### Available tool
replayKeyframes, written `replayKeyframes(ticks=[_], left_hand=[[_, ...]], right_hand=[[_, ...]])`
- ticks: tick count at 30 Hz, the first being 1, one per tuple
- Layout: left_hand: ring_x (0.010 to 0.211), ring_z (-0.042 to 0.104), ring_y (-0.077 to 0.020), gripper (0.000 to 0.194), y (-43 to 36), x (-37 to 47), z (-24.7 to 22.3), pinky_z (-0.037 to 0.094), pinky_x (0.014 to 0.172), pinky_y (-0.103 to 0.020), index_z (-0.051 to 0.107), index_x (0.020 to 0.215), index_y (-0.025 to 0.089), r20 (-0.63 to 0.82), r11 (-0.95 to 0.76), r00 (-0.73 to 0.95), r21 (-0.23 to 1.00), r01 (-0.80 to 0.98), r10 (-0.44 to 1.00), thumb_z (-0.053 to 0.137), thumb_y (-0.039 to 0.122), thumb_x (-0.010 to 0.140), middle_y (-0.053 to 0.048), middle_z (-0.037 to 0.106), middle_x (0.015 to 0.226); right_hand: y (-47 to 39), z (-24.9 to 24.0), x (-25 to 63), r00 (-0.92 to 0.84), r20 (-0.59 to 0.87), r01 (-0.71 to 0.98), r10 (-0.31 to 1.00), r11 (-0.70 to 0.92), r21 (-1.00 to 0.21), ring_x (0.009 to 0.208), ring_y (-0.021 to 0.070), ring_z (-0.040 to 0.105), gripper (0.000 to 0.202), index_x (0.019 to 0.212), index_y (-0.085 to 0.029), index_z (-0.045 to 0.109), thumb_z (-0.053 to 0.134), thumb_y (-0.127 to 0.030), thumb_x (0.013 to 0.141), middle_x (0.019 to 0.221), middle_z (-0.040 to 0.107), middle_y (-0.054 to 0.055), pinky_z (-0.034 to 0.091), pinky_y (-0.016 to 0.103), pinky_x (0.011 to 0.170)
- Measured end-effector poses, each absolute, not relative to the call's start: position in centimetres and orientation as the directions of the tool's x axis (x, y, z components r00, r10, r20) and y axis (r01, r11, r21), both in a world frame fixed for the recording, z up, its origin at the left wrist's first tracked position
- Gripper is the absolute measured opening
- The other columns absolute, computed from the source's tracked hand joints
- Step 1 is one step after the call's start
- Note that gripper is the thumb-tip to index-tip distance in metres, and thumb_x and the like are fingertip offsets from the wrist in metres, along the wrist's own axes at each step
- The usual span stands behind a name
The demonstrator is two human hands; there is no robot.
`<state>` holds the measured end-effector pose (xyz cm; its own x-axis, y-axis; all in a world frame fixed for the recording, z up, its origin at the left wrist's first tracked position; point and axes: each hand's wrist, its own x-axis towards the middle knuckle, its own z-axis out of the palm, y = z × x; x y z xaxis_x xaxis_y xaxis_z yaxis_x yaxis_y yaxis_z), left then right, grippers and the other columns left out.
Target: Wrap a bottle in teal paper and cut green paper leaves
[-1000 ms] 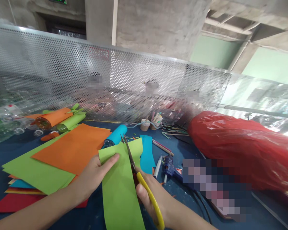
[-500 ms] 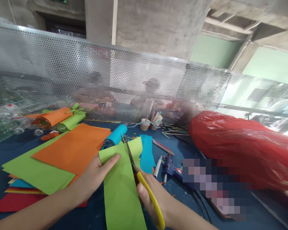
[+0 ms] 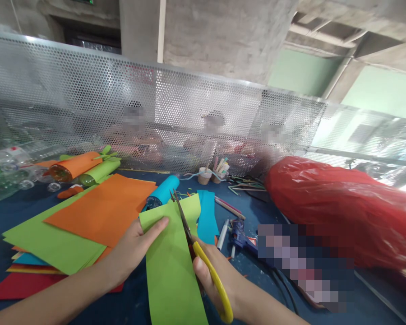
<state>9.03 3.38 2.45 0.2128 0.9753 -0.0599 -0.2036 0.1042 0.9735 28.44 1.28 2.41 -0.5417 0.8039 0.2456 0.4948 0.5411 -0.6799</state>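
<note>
here, the person's left hand (image 3: pixel 131 250) pinched a long piece of green paper (image 3: pixel 169 271) near its far left corner, the thumb flat on top and the other fingers out of sight beneath. the right hand (image 3: pixel 223 271) was wrapped around the yellow handle of a pair of scissors (image 3: pixel 185 221), whose tips were slightly parted just past the paper's far edge. the paper lay between the two hands, crossed by the blades, with a narrower part to their right and its long near end reaching down out of view.

just beyond the scissor tips lay a blue-wrapped bottle (image 3: pixel 164 190), and to the right of the blades was a strip of blue paper (image 3: pixel 207 216). a white marker (image 3: pixel 223 234) and a blue glue gun (image 3: pixel 242 237) were near the right hand, with a big red bag (image 3: pixel 341 212) farther right. an orange sheet (image 3: pixel 104 207) rested on green sheets (image 3: pixel 54 239) beyond and to the left of the left hand. well past both grips, people sat behind a mesh screen (image 3: pixel 203 95), blurred.
</note>
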Motion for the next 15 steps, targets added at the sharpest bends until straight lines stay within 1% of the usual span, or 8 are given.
replayKeyframes(ticks=[4,10,15], left_hand=[[0.084,0.073,-0.0271,0.038,3.36,8.99,2.54,0.057,0.075,-0.035,0.071,0.108,0.021,-0.054,0.097,0.215,0.976,-0.193,0.975,0.067,0.047,0.08,-0.005,0.078,0.095],[0.085,0.073,-0.0271,0.038,3.34,8.91,2.45,0.058,0.075,-0.035,0.071,0.107,0.02,-0.056,0.098,0.222,0.978,-0.184,0.974,0.067,0.048,0.081,-0.005,0.078,0.096],[0.082,0.073,-0.0273,0.039,3.52,8.96,2.1,0.058,0.072,-0.034,0.071,0.106,0.019,-0.053,0.094,0.213,0.978,-0.188,0.976,0.068,0.048,0.08,-0.006,0.078,0.092]], right_hand=[[1.17,2.42,28.41,-0.541,0.255,0.502,0.801,0.551,-0.667,0.055,0.0129,0.041,0.069,0.08,-0.019,0.045,0.008,-0.077,0.086,0.066,0.047,0.0,0.033,0.026,0.051],[0.88,2.62,28.34,-0.514,0.241,0.522,0.824,0.522,-0.674,0.058,0.0136,0.044,0.069,0.08,-0.019,0.046,0.008,-0.076,0.087,0.07,0.051,0.002,0.035,0.026,0.054],[0.83,2.71,28.32,-0.505,0.245,0.514,0.827,0.517,-0.685,0.058,0.014,0.043,0.071,0.079,-0.019,0.046,0.007,-0.078,0.085,0.069,0.05,0.002,0.035,0.026,0.054]])
